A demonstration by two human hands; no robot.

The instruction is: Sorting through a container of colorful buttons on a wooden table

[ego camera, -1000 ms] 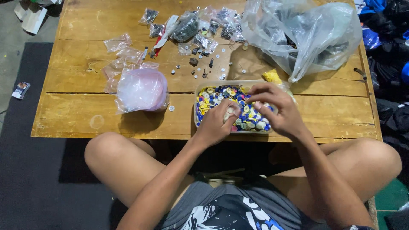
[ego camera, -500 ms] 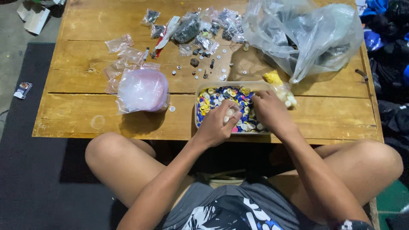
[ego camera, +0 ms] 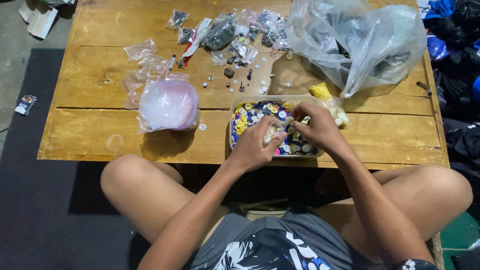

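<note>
Clear tray (ego camera: 234, 131) of mixed coloured buttons (ego camera: 255, 111) at table's near edge

Both forearms reach forward; left hand (ego camera: 257, 145) curled, right hand (ego camera: 317, 127) pinching (fingertips nearly meeting), knees spread wide.

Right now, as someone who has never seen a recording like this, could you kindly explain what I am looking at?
There is no machine here: a person sits cross-legged at a low wooden table, and a camera worn on their head looks down at their two bare hands. Both hands work over a clear tray filled with small round pieces in blue, yellow and white. The left hand holds what seems to be a small clear bag; the right hand pinches something at its opening, too small to identify. Beside the tray lies a pinkish plastic bag. Farther back are small clear packets, scattered loose pieces and a large crumpled clear bag.
</note>
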